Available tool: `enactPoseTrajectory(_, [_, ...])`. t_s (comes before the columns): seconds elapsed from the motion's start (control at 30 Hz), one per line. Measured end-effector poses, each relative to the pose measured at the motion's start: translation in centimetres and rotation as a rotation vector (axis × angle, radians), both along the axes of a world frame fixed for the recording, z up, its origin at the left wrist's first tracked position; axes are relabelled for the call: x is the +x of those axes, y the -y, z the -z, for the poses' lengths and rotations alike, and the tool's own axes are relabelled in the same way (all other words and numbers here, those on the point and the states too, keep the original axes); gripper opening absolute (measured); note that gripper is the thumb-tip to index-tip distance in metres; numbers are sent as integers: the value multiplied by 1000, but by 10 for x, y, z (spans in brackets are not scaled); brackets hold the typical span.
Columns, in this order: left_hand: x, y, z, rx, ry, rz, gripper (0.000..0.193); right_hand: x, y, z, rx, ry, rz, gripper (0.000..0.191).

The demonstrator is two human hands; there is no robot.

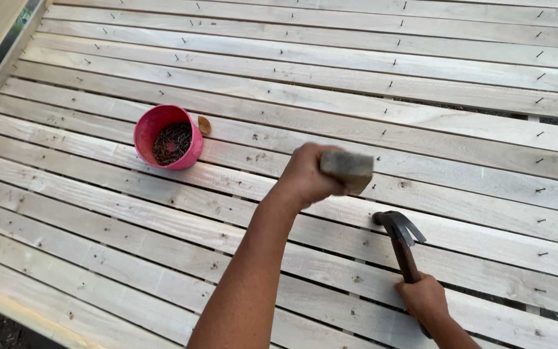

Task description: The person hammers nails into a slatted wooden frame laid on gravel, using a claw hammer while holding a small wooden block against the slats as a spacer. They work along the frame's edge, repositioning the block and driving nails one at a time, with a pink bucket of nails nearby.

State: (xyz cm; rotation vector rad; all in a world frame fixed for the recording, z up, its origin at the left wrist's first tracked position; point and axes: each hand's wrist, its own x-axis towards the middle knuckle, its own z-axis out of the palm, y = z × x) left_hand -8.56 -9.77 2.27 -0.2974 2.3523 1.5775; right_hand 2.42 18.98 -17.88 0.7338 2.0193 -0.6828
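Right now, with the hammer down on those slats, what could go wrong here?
The left hand grips a small wooden block close above the claw hammer in the right hand; a swing could catch the fingers. Many nails stand half-driven and tilted along the slats; a sleeve or palm may snag. The pink tub of nails sits loose on the slats, so pounding might tip it.

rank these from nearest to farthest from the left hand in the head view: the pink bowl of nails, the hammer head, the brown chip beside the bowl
From the left hand, which grips a small wooden block:
1. Hammer head, just below and to the right, on the slats.
2. Brown chip, up to the left, by the bowl's right edge.
3. Pink bowl of nails, farthest left.
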Motion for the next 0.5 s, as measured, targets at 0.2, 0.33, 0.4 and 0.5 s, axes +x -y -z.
enactPoseTrajectory(0.2, [13, -16, 24, 6, 21, -10, 44, -4, -5, 0, 5, -29, -23, 25])
enactPoseTrajectory(0.33, [10, -22, 27, -19, 37, -13, 39, -3, -4, 4, 15, -11, -50, 28])
enactPoseTrajectory(0.4, [9, -22, 28, -7, -7, -29, 36, -1, -3, 6, 16, 5, -33, 29])
enactPoseTrajectory(0.5, [8, -21, 32, 22, -108, -46, 33, -1, -2, 9, 32, 7, -36, 31])
